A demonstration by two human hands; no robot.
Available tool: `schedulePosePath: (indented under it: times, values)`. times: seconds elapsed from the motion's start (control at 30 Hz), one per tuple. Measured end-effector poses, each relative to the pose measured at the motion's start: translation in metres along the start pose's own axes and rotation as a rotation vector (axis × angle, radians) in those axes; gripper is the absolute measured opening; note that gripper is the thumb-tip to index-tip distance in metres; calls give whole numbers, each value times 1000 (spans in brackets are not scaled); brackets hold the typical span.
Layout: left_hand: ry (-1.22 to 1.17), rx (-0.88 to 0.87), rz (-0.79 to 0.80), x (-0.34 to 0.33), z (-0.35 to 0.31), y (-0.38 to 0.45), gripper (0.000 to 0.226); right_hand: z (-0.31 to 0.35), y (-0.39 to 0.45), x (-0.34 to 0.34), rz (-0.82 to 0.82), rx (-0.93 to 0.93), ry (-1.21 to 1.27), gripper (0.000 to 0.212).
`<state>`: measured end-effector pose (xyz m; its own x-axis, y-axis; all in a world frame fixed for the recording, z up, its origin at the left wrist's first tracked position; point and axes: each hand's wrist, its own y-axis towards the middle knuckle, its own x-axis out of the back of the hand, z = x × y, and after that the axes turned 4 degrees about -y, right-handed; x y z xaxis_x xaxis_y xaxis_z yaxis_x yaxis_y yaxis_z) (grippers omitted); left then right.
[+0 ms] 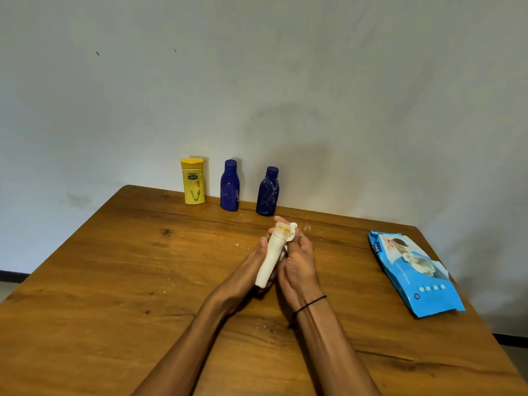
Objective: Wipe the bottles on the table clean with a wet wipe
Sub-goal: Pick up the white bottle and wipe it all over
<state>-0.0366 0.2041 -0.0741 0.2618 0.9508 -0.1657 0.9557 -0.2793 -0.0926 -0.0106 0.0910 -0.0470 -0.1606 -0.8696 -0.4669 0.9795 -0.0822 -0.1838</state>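
My left hand (255, 260) grips a white bottle (271, 257) with an orange band near its cap, held tilted above the middle of the table. My right hand (298, 260) holds a white wet wipe (291, 232) against the bottle's right side, near the cap. Along the far edge stand a yellow bottle (193, 181) and two dark blue bottles (229, 185) (267, 192), both streaked with white smears.
A blue wet wipe pack (414, 272) lies at the right side of the wooden table (114, 267). White specks dot the wood around my hands. A grey wall rises right behind the bottles.
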Motion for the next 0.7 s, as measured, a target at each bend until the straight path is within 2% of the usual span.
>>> schedulePosePath:
  times: [0.13,0.2,0.3,0.5,0.63,0.7]
  values:
    - [-43,-11,47,-3,-4,-1,75,-3,-2,-8,-128,129,-158,40]
    - [13,-48,-30,-4,-4,-2,55,-2,0,-6,-196,170,-185,40]
    - [132,-180,-98,1,-1,0,29,2,1,-1,-202,188,-163,36]
    - [209,-242,-110,7,1,4,31,4,1,5,-48,48,-33,19]
    - [78,-60,-79,6,-4,0,34,6,-1,10,127,-61,89,32]
    - [34,-7,-83,5,-6,0,36,6,0,11,152,-65,96,34]
